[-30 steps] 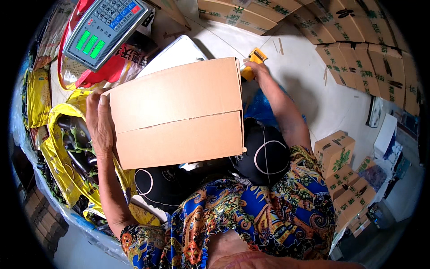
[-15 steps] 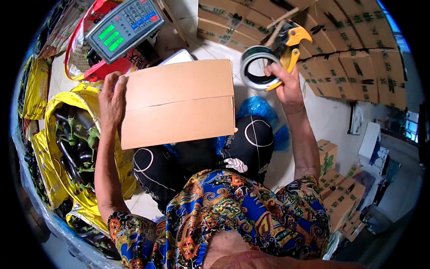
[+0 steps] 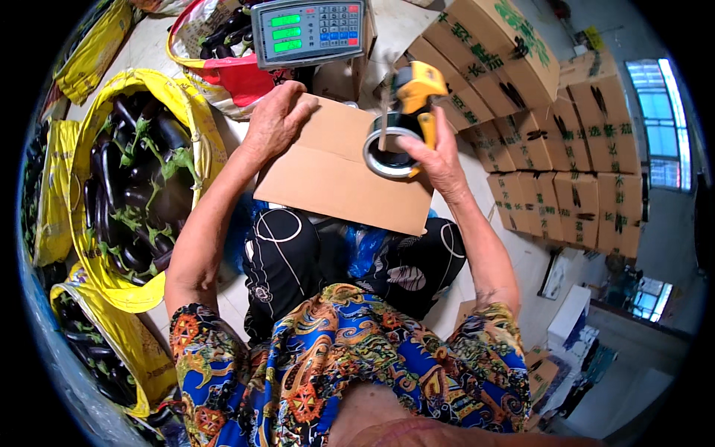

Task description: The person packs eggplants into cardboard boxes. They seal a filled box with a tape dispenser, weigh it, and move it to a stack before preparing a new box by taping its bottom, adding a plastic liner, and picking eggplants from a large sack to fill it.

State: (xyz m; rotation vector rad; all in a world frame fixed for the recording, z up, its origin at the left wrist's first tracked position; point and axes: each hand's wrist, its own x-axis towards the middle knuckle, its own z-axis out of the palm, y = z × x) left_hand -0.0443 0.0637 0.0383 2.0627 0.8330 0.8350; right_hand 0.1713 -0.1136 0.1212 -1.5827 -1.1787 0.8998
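Note:
A plain brown cardboard box [image 3: 339, 167] lies in front of my knees, its two top flaps closed along a middle seam. My left hand [image 3: 281, 119] rests on the box's far left corner, fingers closed over the edge. Above the right part of the box, my right hand [image 3: 438, 153] grips a yellow tape dispenser [image 3: 421, 83] with a large roll of tape on it. The tape roll [image 3: 392, 153] overlaps the right side of the box in view; whether it touches the cardboard I cannot tell.
A digital scale display [image 3: 309, 33] stands beyond the box. Yellow sacks of eggplants [image 3: 138, 190] stand at my left, and a red-and-white sack [image 3: 242, 78] sits at the far left. Stacked printed cartons [image 3: 558, 141] line the far right. Blue plastic [image 3: 366, 249] shows between my knees.
The tape dispenser has come in from the right to over the box. The view has turned, so the box now appears slanted and the cartons lie lower.

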